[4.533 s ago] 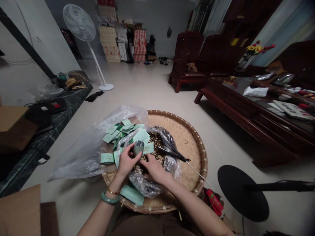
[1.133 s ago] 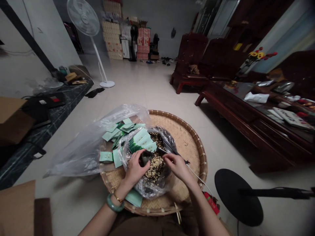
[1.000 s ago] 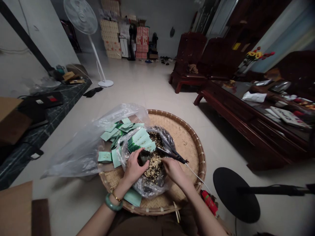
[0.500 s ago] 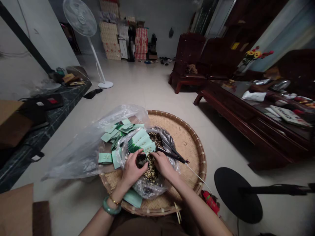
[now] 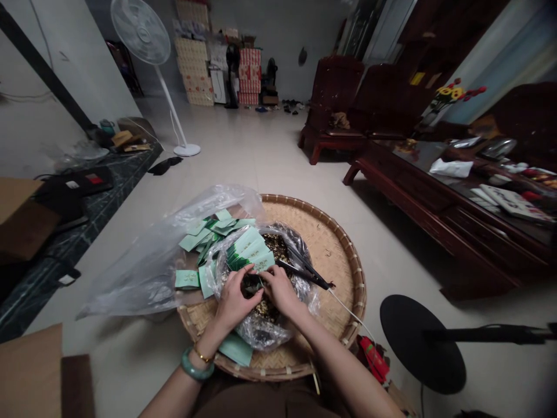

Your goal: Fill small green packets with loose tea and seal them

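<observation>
A: With twelve o'clock at the far edge of the bamboo tray (image 5: 335, 232), what lay farthest left?

B: A big clear plastic bag (image 5: 143, 270) sprawled past the rim at nine o'clock, and a pile of green packets (image 5: 213, 232) lay toward ten.

A: And the left hand (image 5: 235, 299)?

B: Between eight and nine, a jade bangle (image 5: 192, 367) on its wrist — fingers and thumb curved in a C around a small dark pouch (image 5: 250, 284).

A: Where exactly was that pouch?

B: Near the tray's middle, above the dried mix (image 5: 264, 312) in a crinkled, open bag (image 5: 261, 337); a spread of green packets lay just beyond, toward eleven.

A: The right hand (image 5: 282, 290)?

B: It met the pouch from four o'clock, fingers bent and drawn close together at the mouth — whether they pinched anything, one could not tell.

A: Farther right?

B: A black tong-shaped tool (image 5: 310, 276) lay toward three, its white cord (image 5: 348, 307) trailing over the rim near four. On the floor beyond, also near four, stood a round black base (image 5: 422, 360).
</observation>
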`<action>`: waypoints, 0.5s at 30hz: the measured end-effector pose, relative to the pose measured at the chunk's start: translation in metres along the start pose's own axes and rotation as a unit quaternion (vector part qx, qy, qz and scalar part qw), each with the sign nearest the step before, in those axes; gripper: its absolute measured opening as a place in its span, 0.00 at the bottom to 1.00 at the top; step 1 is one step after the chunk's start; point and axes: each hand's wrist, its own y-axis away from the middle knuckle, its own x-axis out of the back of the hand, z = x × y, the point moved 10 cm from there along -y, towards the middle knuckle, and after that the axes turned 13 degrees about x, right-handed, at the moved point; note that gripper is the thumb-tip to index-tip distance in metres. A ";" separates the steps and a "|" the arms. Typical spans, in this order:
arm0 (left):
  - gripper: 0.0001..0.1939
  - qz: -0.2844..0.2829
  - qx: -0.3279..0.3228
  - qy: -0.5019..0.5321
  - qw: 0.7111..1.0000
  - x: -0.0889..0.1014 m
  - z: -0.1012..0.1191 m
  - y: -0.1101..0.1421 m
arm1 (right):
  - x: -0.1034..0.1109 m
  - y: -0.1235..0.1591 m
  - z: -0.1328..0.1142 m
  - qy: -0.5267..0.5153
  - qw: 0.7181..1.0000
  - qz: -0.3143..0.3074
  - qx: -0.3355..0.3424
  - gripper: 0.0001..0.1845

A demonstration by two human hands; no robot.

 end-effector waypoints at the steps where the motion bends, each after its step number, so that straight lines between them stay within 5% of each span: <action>1: 0.27 -0.001 -0.003 -0.001 1.000 0.000 0.001 0.000 | 0.000 -0.002 0.003 -0.018 1.000 0.008 0.002 0.15; 15: 0.28 -0.009 -0.007 0.001 1.000 -0.006 0.005 0.001 | 0.022 0.005 0.030 -0.121 0.985 0.123 -0.025 0.12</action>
